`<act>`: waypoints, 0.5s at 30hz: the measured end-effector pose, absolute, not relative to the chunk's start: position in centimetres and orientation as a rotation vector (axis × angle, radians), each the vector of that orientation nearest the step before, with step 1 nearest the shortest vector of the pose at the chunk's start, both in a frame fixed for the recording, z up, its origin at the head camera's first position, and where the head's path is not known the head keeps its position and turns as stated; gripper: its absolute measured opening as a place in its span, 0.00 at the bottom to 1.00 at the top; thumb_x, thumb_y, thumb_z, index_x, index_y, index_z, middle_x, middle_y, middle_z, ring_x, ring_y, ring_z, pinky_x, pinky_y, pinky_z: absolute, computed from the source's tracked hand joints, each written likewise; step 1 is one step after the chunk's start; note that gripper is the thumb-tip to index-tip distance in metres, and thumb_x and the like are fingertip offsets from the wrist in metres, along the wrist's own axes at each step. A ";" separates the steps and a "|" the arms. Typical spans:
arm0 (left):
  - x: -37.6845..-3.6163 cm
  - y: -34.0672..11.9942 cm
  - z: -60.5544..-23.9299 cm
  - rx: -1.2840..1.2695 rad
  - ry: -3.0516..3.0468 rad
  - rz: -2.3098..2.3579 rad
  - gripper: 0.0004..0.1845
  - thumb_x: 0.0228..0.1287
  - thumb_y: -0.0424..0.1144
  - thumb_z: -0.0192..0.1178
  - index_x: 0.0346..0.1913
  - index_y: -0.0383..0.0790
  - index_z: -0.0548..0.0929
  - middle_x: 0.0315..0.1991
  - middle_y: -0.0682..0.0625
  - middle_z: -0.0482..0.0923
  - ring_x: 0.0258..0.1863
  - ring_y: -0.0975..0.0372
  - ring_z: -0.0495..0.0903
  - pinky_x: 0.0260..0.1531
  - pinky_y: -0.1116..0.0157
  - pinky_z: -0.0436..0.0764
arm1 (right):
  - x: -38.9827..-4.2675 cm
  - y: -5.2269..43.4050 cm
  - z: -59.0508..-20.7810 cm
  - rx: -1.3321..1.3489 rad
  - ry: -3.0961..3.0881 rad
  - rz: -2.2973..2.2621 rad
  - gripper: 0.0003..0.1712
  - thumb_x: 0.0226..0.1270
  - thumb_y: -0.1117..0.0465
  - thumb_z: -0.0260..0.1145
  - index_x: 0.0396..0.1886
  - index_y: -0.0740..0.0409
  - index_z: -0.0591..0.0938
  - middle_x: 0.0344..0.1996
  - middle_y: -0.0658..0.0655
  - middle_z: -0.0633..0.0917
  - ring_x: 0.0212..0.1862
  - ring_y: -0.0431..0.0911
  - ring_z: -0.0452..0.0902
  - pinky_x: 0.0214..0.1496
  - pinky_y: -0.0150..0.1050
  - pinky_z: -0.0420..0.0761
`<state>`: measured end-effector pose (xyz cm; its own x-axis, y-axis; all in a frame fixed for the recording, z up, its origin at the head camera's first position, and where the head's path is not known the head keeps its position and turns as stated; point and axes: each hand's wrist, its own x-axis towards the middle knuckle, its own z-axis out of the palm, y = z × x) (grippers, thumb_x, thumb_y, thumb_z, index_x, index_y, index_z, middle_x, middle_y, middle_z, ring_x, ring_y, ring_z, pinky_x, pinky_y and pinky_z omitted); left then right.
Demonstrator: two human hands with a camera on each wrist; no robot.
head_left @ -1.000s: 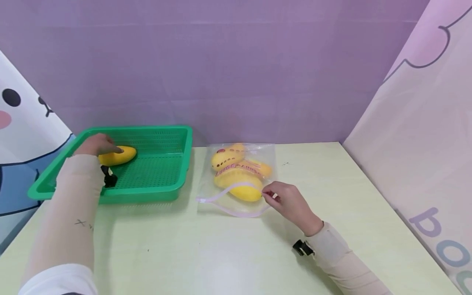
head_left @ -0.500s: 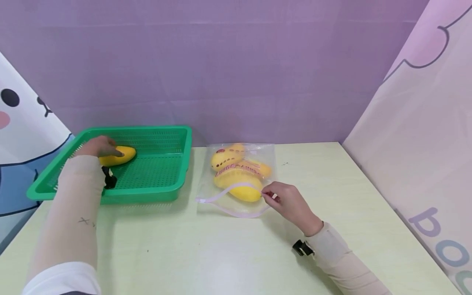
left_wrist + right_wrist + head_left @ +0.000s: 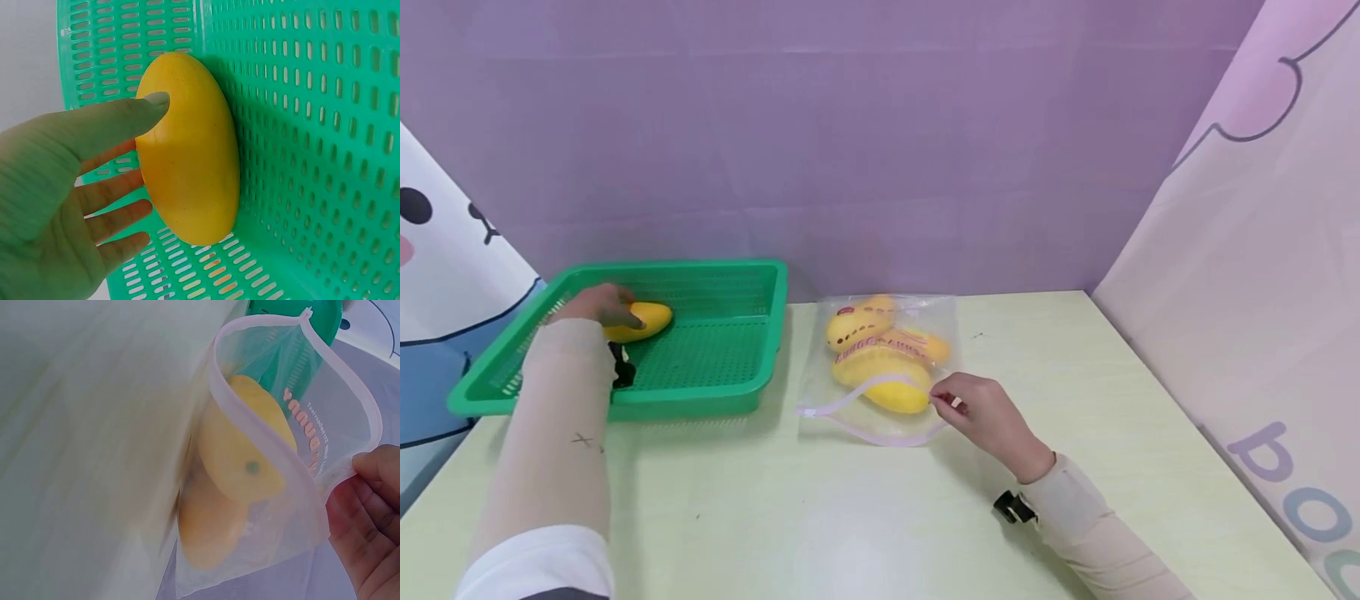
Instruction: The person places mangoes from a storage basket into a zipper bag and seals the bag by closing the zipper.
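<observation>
A yellow mango (image 3: 194, 156) lies in the green plastic basket (image 3: 722, 389) on the left. My left hand (image 3: 75, 162) is at the mango, its thumb over the skin. The other fingers extend fairly straight along the mango's side, with the lowest fingertips apart from it. On the table, a clear resealable bag (image 3: 816, 358) with a pale pink zip strip holds several yellow mangoes (image 3: 250, 444). My right hand (image 3: 985, 417) pinches the right corner of the bag's mouth between thumb and fingers, and the mouth gapes.
The pale table (image 3: 760, 517) carries the basket and the bag side by side. A purple cloth backdrop (image 3: 880, 150) rises behind them. A printed panel (image 3: 1240, 292) stands along the right, and another printed panel (image 3: 445, 267) on the left.
My left thumb has come down and toward the near side over the mango in the basket. The right hand and the bag stay put; the head view has shifted slightly.
</observation>
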<state>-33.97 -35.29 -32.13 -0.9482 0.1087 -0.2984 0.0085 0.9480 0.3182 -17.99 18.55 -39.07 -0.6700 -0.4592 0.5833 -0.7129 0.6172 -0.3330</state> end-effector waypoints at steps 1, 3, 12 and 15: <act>-34.0 -35.3 -32.2 0.079 2.781 0.450 0.41 0.63 0.49 0.58 0.64 0.18 0.57 0.61 0.20 0.51 0.58 0.27 0.52 0.52 0.32 0.61 | -17.9 18.6 -39.1 0.927 -2.398 0.772 0.03 0.55 0.71 0.69 0.30 0.62 0.84 0.27 0.52 0.84 0.28 0.38 0.79 0.28 0.25 0.78; -34.1 -35.4 -32.4 0.079 2.782 0.446 0.41 0.63 0.49 0.58 0.65 0.18 0.56 0.61 0.20 0.50 0.58 0.27 0.52 0.53 0.33 0.62 | -17.9 18.6 -39.1 0.924 -2.397 0.775 0.03 0.55 0.71 0.69 0.31 0.62 0.85 0.27 0.52 0.84 0.28 0.38 0.79 0.28 0.25 0.78; -34.2 -36.0 -32.9 0.122 2.850 0.349 0.39 0.60 0.44 0.61 0.63 0.18 0.58 0.60 0.19 0.55 0.56 0.27 0.57 0.50 0.34 0.65 | -17.9 18.4 -39.2 0.935 -2.380 0.776 0.03 0.55 0.71 0.69 0.31 0.62 0.85 0.26 0.51 0.84 0.28 0.38 0.78 0.28 0.25 0.78; -34.2 -36.3 -33.0 0.127 2.844 0.354 0.39 0.60 0.44 0.61 0.64 0.19 0.57 0.60 0.19 0.53 0.56 0.27 0.56 0.50 0.33 0.65 | -17.9 18.3 -39.2 0.941 -2.383 0.780 0.03 0.56 0.70 0.68 0.31 0.63 0.85 0.27 0.52 0.84 0.28 0.38 0.78 0.28 0.25 0.78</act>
<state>-34.22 -36.26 -33.00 -0.9592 0.1191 -0.2563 0.0526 0.9662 0.2522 -17.87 18.25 -39.18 -0.6604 -0.4621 0.5919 -0.7226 0.6055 -0.3336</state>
